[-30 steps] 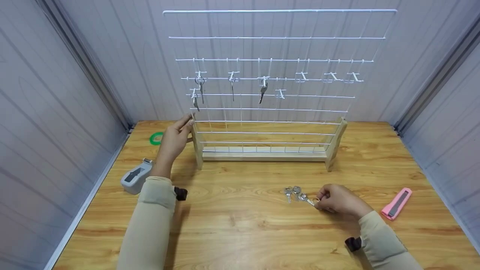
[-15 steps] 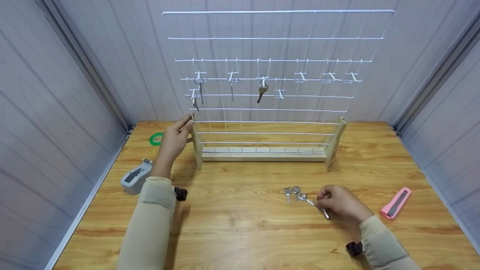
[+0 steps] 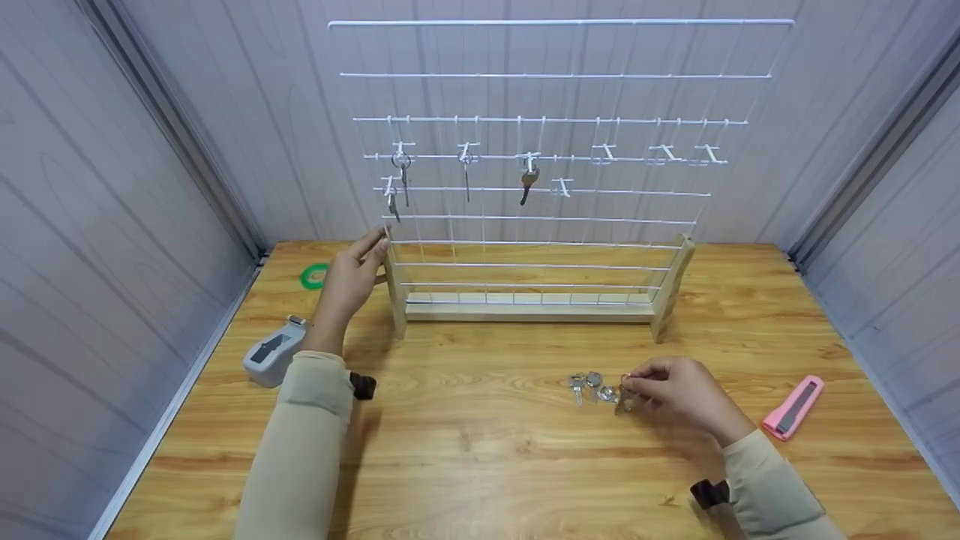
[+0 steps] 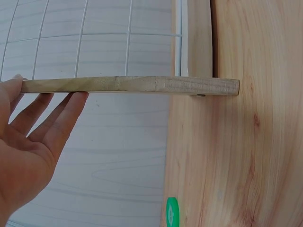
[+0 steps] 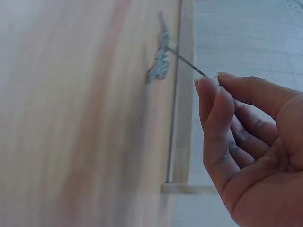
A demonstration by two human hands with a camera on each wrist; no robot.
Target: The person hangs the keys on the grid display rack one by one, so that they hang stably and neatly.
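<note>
A white wire grid rack (image 3: 555,120) stands in a wooden base (image 3: 525,311) at the back of the table. Several keys hang from its hooks, among them a dark key (image 3: 527,181) near the middle and two at the left (image 3: 402,163). My left hand (image 3: 375,244) rests with straight fingers against the rack's left wooden post (image 3: 394,281); the left wrist view shows the same post (image 4: 128,85) under my fingertips (image 4: 71,101). My right hand (image 3: 628,382) pinches a key (image 3: 622,397) by its ring (image 5: 215,78), just above the table. Loose keys (image 3: 587,386) lie beside it.
A grey handheld device (image 3: 271,358) lies left of my left forearm, and a green tape ring (image 3: 311,276) sits behind it. A pink utility knife (image 3: 793,406) lies at the right. Grey panel walls close in the wooden table (image 3: 480,465) on three sides.
My right hand has lifted the pinched key off the table and shifted slightly left toward the loose keys. The dark hanging key swings a little. The left hand has not moved.
</note>
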